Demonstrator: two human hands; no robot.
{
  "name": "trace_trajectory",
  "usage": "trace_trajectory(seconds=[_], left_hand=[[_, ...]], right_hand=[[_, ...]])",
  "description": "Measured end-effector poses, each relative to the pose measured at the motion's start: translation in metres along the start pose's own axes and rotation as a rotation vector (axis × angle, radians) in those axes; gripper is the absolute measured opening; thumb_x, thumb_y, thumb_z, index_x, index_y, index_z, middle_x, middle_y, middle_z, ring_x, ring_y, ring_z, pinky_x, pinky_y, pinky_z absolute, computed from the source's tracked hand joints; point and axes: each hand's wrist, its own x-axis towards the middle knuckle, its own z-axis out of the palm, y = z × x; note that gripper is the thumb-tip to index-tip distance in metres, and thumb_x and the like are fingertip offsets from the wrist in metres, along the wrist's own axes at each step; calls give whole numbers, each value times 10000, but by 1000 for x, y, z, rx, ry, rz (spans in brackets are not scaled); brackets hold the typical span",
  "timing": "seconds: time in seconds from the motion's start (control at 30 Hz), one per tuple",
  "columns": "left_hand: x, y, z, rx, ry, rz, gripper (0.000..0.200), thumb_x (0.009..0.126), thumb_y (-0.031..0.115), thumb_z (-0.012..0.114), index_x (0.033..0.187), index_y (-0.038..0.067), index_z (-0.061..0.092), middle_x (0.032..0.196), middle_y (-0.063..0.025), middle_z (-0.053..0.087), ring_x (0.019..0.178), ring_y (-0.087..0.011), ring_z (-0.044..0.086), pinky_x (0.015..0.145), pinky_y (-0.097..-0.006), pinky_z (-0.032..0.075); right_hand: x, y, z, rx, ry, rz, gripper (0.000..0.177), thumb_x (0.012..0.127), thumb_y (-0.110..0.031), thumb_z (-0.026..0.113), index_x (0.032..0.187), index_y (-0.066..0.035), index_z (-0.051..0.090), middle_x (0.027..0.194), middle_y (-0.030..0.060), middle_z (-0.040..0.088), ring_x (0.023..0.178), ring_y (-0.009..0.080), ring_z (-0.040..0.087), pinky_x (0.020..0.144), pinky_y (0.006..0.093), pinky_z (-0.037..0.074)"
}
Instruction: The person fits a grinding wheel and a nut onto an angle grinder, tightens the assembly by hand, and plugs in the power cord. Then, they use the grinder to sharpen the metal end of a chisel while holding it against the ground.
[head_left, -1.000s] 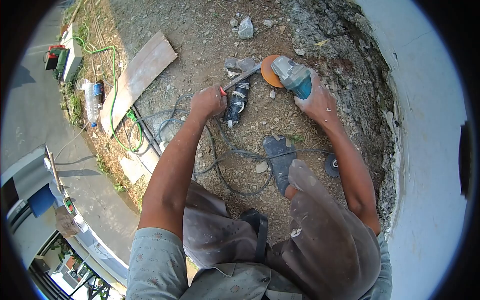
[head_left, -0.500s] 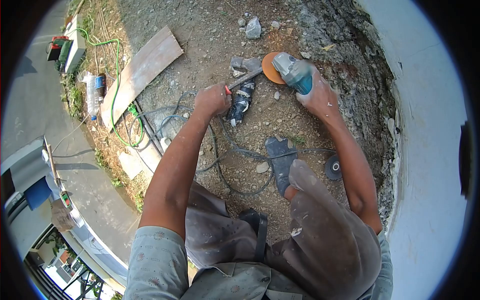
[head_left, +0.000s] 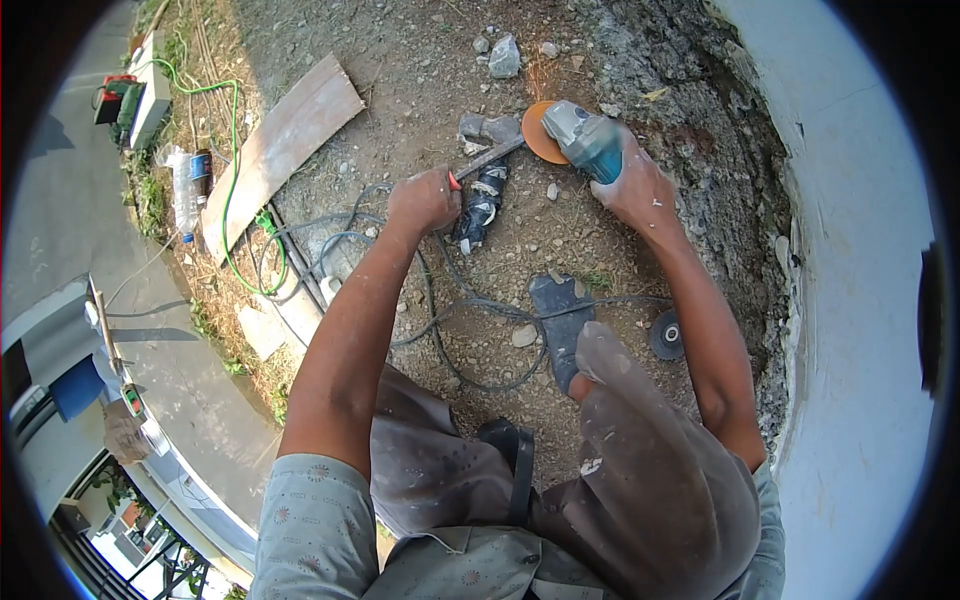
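My left hand is closed around the red handle of a chisel, a long flat metal blade pointing up and to the right. Its tip meets the edge of an orange disc, fitted on a teal and grey angle grinder. My right hand grips the grinder's body. Faint orange sparks show above the disc. Beneath the chisel, on the dirt, lies a dark bundle with torn white patches, beside a grey block.
Dark cable loops over the ground near my foot. A spare disc lies by the rough wall base. To the left are a wooden board, a green cord and a plastic bottle. Stones lie ahead.
The grinder and its disc have shifted very slightly up and left. Orange sparks above the disc show more plainly. Both hands keep their grips.
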Motion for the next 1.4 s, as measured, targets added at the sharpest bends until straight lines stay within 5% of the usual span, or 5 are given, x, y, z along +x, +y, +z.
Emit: trace_trajectory(seconds=[0.43,0.67,0.83,1.07,1.4], left_hand=[[-2,1,-2,-55,-3,6,325,906,337,603,1098,75,590,1045,-184,711,993,-381,684,851,-496,543],[1,-4,2,-44,35,27,312,879,331,610,1071,85,608,1032,-181,718,984,-373,688,847,-495,539],[-2,-2,2,-45,63,29,296,884,323,602,1061,87,614,1019,-186,719,984,-374,689,838,-498,541],[-1,0,6,2,88,7,299,898,322,590,1093,96,591,999,-185,720,953,-382,693,816,-506,543],[-2,2,4,1,49,-11,302,911,324,579,1103,91,570,1010,-181,719,961,-378,692,833,-509,531]], right_hand=[[31,-9,-19,0,-71,70,964,710,-418,806,1481,-22,384,1241,268,654,1130,414,652,970,469,514],[15,24,-62,252,-112,13,948,671,-410,787,1444,-12,409,1278,279,613,1170,424,620,995,462,483],[-11,21,-24,270,70,-149,1019,690,-348,787,1536,-110,272,1287,258,616,1158,444,616,990,477,485],[-32,8,-4,340,-86,-40,1056,716,-301,800,1593,-206,221,1357,262,589,1173,466,607,994,483,486],[-23,-6,1,295,-80,-114,1022,743,-254,767,1603,-239,214,1186,260,653,1059,454,649,920,508,522]])
